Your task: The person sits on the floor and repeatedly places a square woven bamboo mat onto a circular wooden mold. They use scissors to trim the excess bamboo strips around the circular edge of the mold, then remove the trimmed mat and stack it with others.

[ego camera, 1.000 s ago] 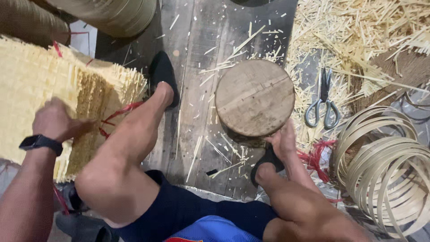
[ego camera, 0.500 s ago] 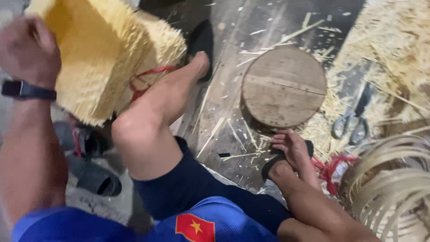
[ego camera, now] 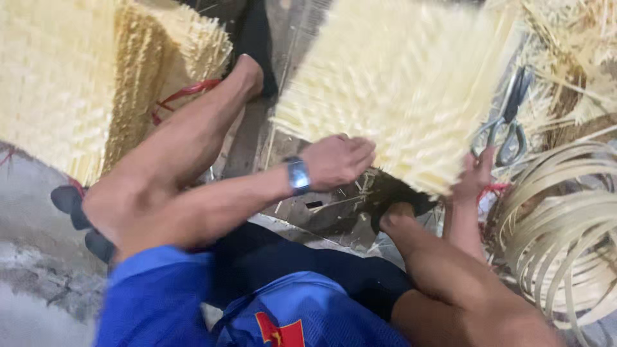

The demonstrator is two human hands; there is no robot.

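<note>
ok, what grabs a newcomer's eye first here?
The pale yellow woven straw mat held up at centre top, gripped by the left hand at its lower edge and the right hand at its right corner. Next, the stack of similar straw mats at upper left, and the coil of thin bamboo hoops at right, with grey-handled scissors above it.
</note>
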